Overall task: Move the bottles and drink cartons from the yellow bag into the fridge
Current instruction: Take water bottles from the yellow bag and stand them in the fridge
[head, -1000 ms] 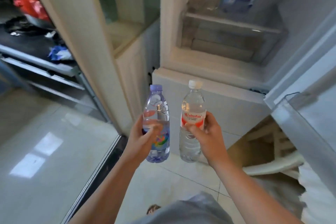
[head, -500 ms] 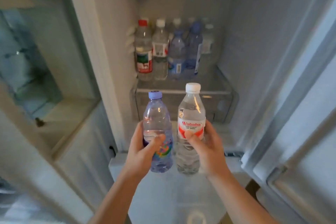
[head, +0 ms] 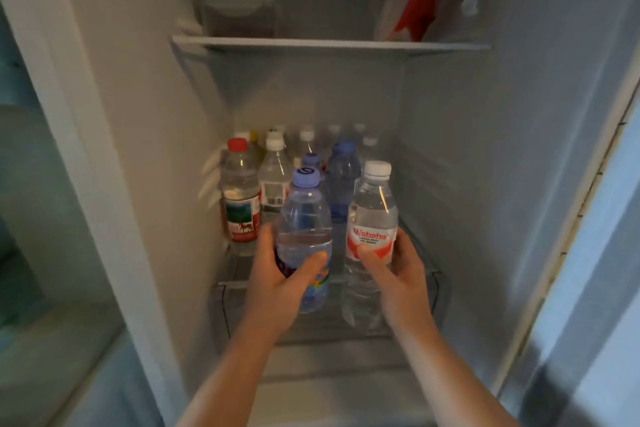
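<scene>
My left hand (head: 277, 277) grips a purple-capped water bottle (head: 304, 218) with a colourful label, held upright. My right hand (head: 398, 274) grips a white-capped clear bottle (head: 372, 215) with a red and white label, also upright. Both bottles are side by side at the front of the open fridge's lower shelf (head: 239, 274). Several bottles stand on that shelf behind them, among them a red-capped bottle (head: 240, 198) at the left. The yellow bag is out of view.
A glass shelf (head: 329, 43) above carries a dark lidded container (head: 240, 15) and plastic bags (head: 415, 0). The fridge's left frame (head: 114, 184) and right wall (head: 485, 184) bound the opening. The door edge (head: 588, 218) stands at the right. Bare shelf shows at the front right.
Both hands have carried the bottles up and forward into the fridge opening. The view has risen from the floor to the fridge shelves, and the stored bottles look closer.
</scene>
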`<action>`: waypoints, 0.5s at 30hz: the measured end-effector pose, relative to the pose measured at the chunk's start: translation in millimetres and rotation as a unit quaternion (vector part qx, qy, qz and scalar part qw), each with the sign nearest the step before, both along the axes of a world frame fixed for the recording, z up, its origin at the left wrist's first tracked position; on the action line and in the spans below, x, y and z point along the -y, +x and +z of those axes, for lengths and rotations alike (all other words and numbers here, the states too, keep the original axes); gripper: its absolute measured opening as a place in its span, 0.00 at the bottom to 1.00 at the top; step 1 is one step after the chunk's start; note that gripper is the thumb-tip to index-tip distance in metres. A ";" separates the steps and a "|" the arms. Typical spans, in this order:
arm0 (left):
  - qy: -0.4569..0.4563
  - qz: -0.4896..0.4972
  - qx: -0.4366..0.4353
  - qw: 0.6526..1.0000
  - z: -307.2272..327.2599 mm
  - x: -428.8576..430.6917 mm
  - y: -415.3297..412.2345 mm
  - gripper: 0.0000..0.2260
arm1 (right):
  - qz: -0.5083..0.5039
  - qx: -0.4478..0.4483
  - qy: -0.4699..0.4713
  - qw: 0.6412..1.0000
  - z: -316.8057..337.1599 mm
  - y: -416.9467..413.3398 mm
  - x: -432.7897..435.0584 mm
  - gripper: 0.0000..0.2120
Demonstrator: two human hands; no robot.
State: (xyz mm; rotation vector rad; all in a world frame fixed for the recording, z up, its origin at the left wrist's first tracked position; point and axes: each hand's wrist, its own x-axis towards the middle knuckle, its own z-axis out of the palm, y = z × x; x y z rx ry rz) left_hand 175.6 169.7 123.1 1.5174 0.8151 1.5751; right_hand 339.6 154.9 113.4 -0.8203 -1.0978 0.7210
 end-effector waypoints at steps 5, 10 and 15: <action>0.018 0.069 -0.007 0.997 0.4 -32.9 -14.9 0.26 | -0.067 0.015 -0.003 0.998 15.9 18.9 -26.4 0.23; 0.005 0.158 0.015 0.987 -11.2 -56.1 -28.8 0.29 | -0.097 0.012 -0.023 0.995 17.6 39.6 -54.6 0.23; 0.013 0.222 0.021 0.975 -21.2 -70.7 -37.7 0.30 | -0.125 0.022 -0.060 0.990 11.1 52.0 -91.1 0.22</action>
